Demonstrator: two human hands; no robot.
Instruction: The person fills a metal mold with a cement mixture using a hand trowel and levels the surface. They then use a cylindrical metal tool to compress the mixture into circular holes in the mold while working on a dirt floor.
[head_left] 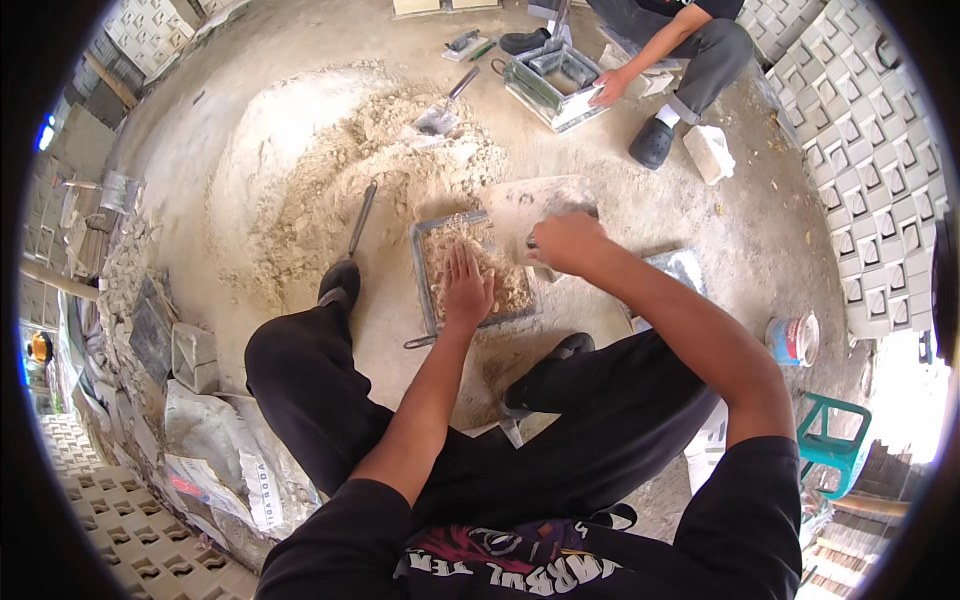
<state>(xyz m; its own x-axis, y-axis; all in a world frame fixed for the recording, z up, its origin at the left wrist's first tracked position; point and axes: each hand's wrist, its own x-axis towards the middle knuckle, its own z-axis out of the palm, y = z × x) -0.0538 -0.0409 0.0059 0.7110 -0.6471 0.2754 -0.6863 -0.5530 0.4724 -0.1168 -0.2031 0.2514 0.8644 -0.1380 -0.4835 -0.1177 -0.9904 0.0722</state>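
Observation:
My left hand (468,287) lies flat, fingers together and stretched out, on crumbly pale sand-cement mix (505,285) that fills a square metal mould (425,270). The mould rests on the floor between my feet, its looped handle towards me. Just right of it, my right hand (568,243) is closed in a fist at the near edge of a pale, dusty flat board (520,197). Something greyish shows at the knuckles, but the hand covers most of it and I cannot tell its kind.
Beyond the mould spreads a heap of dry mix (300,150) with a trowel (437,118) in it; another trowel (362,215) lies near my left foot. A co-worker's hand (608,88) touches another mould (560,80). Right stand a paint bucket (793,340) and green stool (835,440).

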